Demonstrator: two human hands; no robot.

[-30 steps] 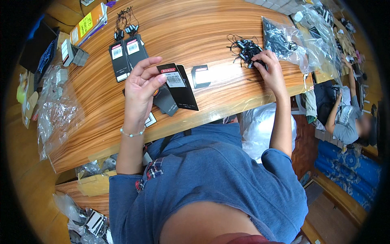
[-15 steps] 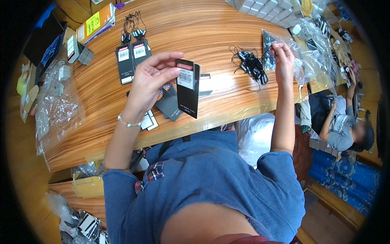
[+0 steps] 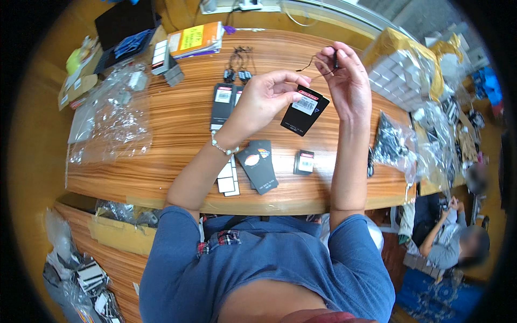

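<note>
My left hand (image 3: 263,101) pinches a black hang tag (image 3: 293,120) with a white barcode sticker by its top edge. My right hand (image 3: 347,75) is closed on a black tag string (image 3: 308,65) with a small dark plastic piece, its loop reaching toward the tag's top; whether it passes through the tag cannot be seen. Below the tag stands a small stack of black tags (image 3: 305,163). Dark tags with round logos (image 3: 261,175) lie beside white label sheets (image 3: 228,183). Stickered tags (image 3: 222,110) with strings (image 3: 237,72) lie beyond my left arm. My right forearm mostly hides a string pile (image 3: 370,164).
A clear bag of black strings (image 3: 389,140) lies at the right, near wrapped stacks of white boxes (image 3: 396,70). Notebooks (image 3: 196,40), a tag stack (image 3: 171,72), a laptop (image 3: 124,27) and a plastic bag (image 3: 121,118) occupy the left. Another person (image 3: 447,242) sits at the right.
My right hand has come left from the string pile, carrying a string up to the tag. My left hand has tilted the tag. The whole view has shifted.
</note>
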